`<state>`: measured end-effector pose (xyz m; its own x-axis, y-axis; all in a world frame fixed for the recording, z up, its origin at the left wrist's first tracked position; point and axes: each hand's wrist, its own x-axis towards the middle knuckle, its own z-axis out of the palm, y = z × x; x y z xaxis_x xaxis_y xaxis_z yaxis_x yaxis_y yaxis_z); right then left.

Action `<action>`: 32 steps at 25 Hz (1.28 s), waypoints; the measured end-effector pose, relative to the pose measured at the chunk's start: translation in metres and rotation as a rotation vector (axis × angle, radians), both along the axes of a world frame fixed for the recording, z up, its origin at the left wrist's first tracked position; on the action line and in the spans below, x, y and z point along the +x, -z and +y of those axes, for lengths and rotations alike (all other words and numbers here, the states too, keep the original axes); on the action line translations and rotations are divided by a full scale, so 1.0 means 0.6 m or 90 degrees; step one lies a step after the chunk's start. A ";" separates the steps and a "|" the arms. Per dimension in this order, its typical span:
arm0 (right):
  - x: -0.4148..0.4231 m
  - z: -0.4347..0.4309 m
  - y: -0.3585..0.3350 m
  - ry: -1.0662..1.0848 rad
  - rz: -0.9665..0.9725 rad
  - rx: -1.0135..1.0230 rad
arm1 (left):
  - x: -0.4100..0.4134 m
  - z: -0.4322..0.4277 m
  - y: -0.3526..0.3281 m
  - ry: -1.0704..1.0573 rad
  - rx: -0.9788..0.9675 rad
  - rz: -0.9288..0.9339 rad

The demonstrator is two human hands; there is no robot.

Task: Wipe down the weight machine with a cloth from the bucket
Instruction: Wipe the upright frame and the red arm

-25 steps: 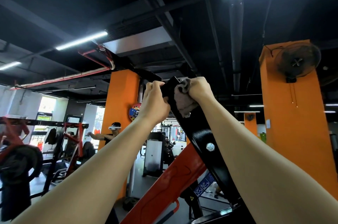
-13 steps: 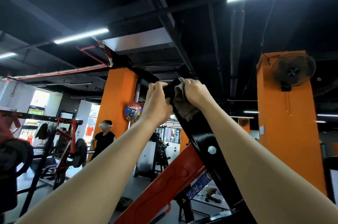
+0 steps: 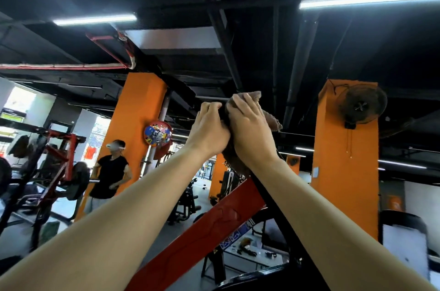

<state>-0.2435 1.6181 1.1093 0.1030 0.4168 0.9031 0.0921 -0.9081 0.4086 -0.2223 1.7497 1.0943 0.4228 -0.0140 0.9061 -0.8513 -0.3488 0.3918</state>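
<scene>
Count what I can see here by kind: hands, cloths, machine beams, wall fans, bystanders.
Hands: 2, left hand and right hand
Cloths: 1, brown cloth under the right hand
Machine beams: 2, black beam and red beam
Wall fans: 1, black fan
Bystanders: 1, person in a black shirt
Total: 7

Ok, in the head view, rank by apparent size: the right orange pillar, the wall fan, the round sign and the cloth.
Right orange pillar
Wall fan
Round sign
The cloth is unsure: it is mostly hidden under the right hand and far nearer the camera, so I leave it unranked.
</scene>
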 end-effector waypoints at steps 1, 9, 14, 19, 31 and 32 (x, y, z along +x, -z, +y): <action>0.001 0.004 0.003 0.033 -0.003 -0.033 | 0.000 0.005 0.002 -0.001 -0.020 0.016; 0.006 0.092 -0.018 0.337 0.084 -0.131 | 0.036 0.038 0.030 0.084 -0.120 0.132; 0.028 0.137 -0.033 0.591 0.145 -0.153 | 0.059 0.045 0.029 0.120 -0.119 0.160; 0.021 0.120 -0.025 0.558 0.115 -0.207 | 0.068 0.046 0.037 0.134 -0.062 0.173; 0.009 0.050 0.021 0.372 0.032 -0.089 | 0.043 0.020 0.059 0.159 -0.062 0.214; -0.003 0.037 0.041 0.370 0.031 -0.069 | 0.035 0.016 0.060 0.167 -0.056 0.212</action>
<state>-0.2455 1.6402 1.0847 0.3825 0.3686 0.8472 -0.3869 -0.7688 0.5092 -0.2015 1.7592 1.0583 0.6852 -0.0888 0.7230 -0.7284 -0.0905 0.6792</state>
